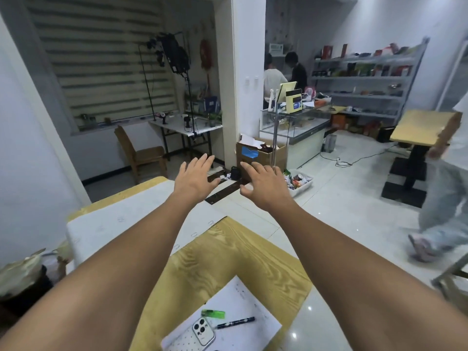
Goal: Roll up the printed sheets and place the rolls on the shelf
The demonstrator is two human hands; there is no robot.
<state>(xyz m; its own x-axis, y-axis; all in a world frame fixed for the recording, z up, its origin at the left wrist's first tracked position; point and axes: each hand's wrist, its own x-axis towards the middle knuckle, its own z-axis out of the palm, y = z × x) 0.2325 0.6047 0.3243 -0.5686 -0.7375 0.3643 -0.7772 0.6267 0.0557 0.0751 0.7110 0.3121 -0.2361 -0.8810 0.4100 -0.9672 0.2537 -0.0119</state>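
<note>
- White printed sheet (pixel 121 224) lies flat across the far-left part of the table (pixel 228 259), and nothing on it is rolled yet.
- My left hand (pixel 195 177) hangs above the table's far corner, fingers spread and holding nothing. My right hand (pixel 260 186) is just beside it, past the table's far edge, fingers loosely apart and also empty.
- I judge the step in hand is reaching for the sheet's far end. I'd bring both hands down onto that edge, well apart, and curl it toward me evenly so the roll doesn't go cone-shaped.
- A second sheet (pixel 243 300) sits at the table's near end under a phone (pixel 202 331), a lighter (pixel 213 313) and a pen (pixel 235 323). Those need lifting off before I roll it.
- The shelf (pixel 367 77) stands well beyond the table, to the far right. A person (pixel 440 198) is on the open floor right of the table, so I'd let that path clear before carrying rolls through.
</note>
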